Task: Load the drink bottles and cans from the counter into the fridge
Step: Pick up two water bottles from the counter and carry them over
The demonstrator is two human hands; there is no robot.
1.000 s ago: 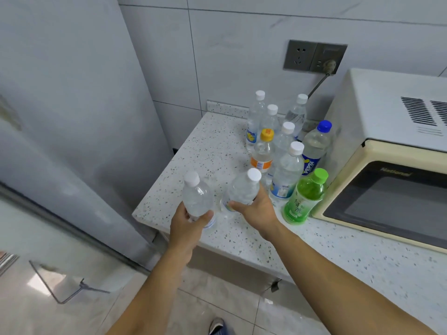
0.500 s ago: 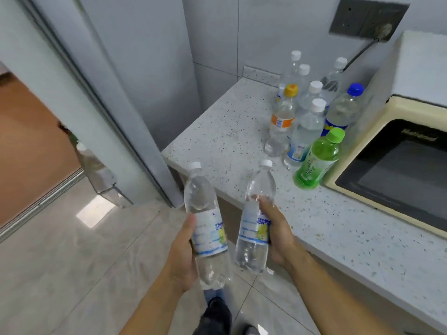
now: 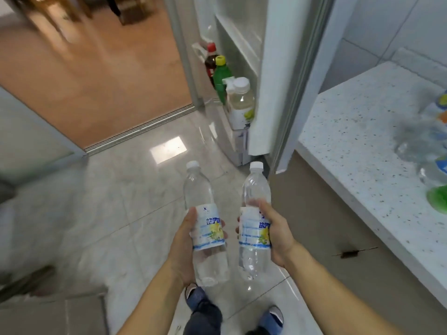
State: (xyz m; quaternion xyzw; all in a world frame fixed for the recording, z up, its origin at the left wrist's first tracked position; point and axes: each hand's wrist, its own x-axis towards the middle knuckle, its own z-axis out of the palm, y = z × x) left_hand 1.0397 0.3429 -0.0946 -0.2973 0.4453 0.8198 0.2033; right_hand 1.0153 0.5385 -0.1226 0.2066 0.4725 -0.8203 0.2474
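Observation:
My left hand (image 3: pixel 182 247) grips a clear water bottle (image 3: pixel 205 228) with a white cap and a blue and yellow label. My right hand (image 3: pixel 278 234) grips a second clear water bottle (image 3: pixel 255 221) of the same kind. Both are held upright over the tiled floor, a little apart. Ahead stands the open fridge (image 3: pixel 268 76); its door shelf (image 3: pixel 238 131) holds a dark bottle with a red cap (image 3: pixel 210 60), a green bottle with a yellow cap (image 3: pixel 221 79) and a pale bottle with a white cap (image 3: pixel 240 97). Blurred bottles (image 3: pixel 430 146) remain on the speckled counter (image 3: pixel 350 141) at the right edge.
A doorway with a metal floor track (image 3: pixel 140 126) opens onto an orange floor at upper left. A grey box-like object (image 3: pixel 53 313) sits at lower left. My feet in blue slippers (image 3: pixel 193 293) stand on the glossy tiles below the bottles.
I have turned left from the counter toward the fridge, carrying both bottles. The fridge interior and its door shelf have come into view; the counter bottles have slid to the right edge.

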